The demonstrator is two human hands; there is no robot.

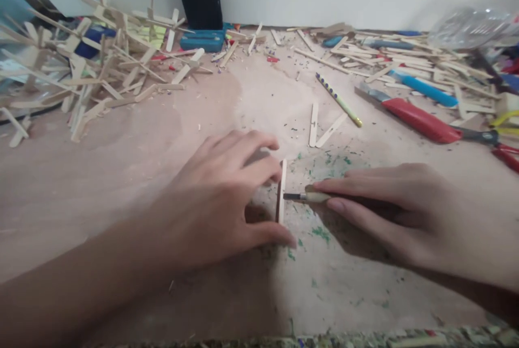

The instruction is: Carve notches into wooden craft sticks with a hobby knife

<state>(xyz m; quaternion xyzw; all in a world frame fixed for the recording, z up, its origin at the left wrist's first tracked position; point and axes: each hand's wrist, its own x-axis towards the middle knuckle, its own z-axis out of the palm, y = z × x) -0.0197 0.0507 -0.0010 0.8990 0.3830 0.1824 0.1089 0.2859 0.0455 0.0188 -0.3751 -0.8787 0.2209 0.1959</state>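
Observation:
A slim wooden craft stick (283,191) stands on its edge on the tabletop. My left hand (227,196) spans it, with the thumb at its near end and the bent index finger by its far end. My right hand (389,213) pinches a small carving chisel (312,196) with a pale handle. The chisel's dark flat blade meets the right side of the stick near its middle. Just beyond the hands, two craft sticks (330,131) lie in a V shape. A yellow-green pencil (339,100) with dark spots lies past them.
Glued stick structures (101,61) crowd the back left. Loose sticks (365,59) are piled at the back right. A red-handled knife (421,120), a blue-handled tool (425,88) and a clear plastic bottle (472,26) are on the right. Green shavings (321,233) dot the table.

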